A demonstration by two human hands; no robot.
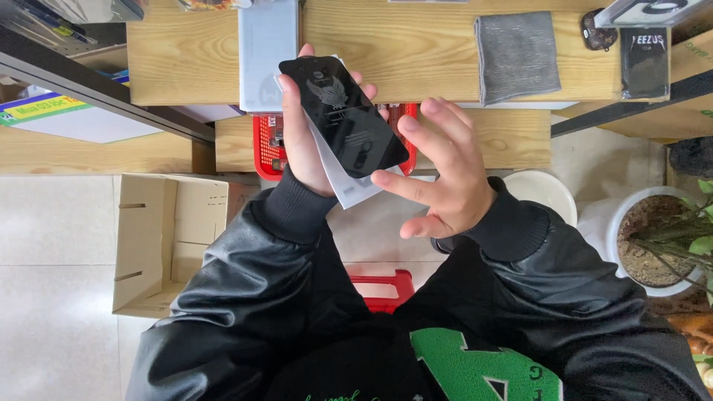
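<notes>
Black glossy panel [344,117] sits clasped in left hand [303,145], right hand [445,174] open, fingertip touching its lower edge.

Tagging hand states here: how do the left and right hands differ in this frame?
The left hand grips a black glossy panel with a white sheet behind it, fingers wrapped around the edges. The right hand holds nothing, fingers spread, its thumb beside the panel's lower corner. The left sits higher in view, the right lower and nearer the body. Both come out of black jacket sleeves.
</notes>
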